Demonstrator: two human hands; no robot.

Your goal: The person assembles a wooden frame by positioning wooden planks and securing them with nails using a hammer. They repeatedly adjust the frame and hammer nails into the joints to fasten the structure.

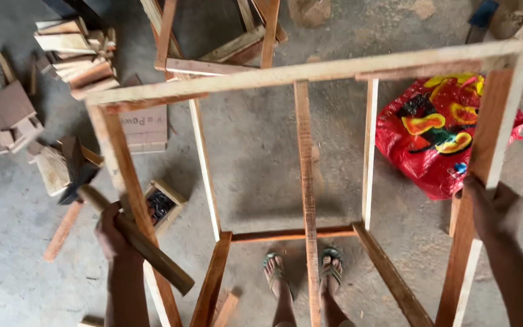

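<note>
- Head view: a wooden frame (301,75) stands upright on the concrete floor (255,151), filling the middle of the scene.
- The left hand (113,233) is clamped around a hammer (101,203) against the frame's left post.
- The right hand (491,209) is closed around the right post.
- A red plastic bag (434,136) lies far right; wood offcuts (74,54) are stacked far left.

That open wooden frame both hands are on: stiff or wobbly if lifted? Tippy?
The wooden frame probably racks a bit: thin slats, open bays, no diagonal brace visible. Likely light for its size, being mostly air. It seems tall for its footprint, so apt to tip; the right hand holds one post, and the left hand also carries a hammer.
</note>
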